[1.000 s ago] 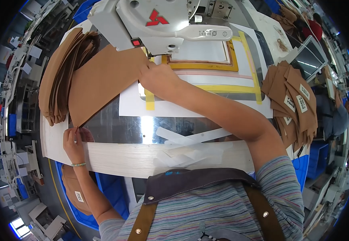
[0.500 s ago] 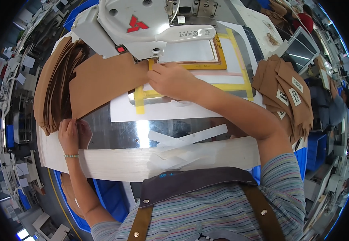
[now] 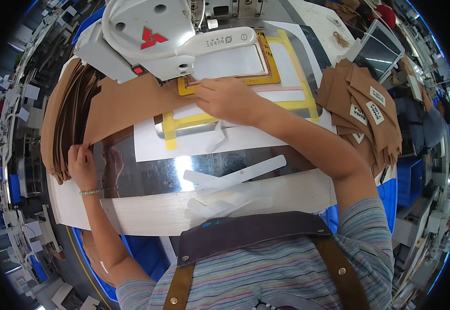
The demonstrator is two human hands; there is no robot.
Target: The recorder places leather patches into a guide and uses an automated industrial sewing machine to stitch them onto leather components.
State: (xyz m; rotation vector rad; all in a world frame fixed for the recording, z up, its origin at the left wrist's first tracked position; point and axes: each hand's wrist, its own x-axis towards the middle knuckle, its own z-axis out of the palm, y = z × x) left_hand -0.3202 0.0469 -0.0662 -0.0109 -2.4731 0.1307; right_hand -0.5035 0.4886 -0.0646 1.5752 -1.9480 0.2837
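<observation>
A flat brown panel [image 3: 126, 106], cloth or similar, reaches from a standing stack of brown pieces [image 3: 62, 113] to beneath the sewing machine head [image 3: 155, 36]. At its near left corner, my left hand [image 3: 83, 168] is closed in a pinch on it. My right hand [image 3: 227, 101] is closed at the panel's right end, beside the yellow frame [image 3: 271, 67]; its fingertips are partly hidden. Below that palm hangs a curled white strip [image 3: 216, 138]; whether the hand holds it or merely touches it is unclear.
Loose white strips [image 3: 245, 173] lie on the shiny metal plate and pale table edge [image 3: 142, 212]. Labelled brown pieces [image 3: 362, 113] are piled at the right, with a tablet-like screen [image 3: 377, 51] behind. Blue bins [image 3: 145, 253] stand below the table.
My left hand has moved slightly left and nearer the stack's edge, with the panel's corner. The white strip under my right hand shows more. The whole view has shifted a little.
</observation>
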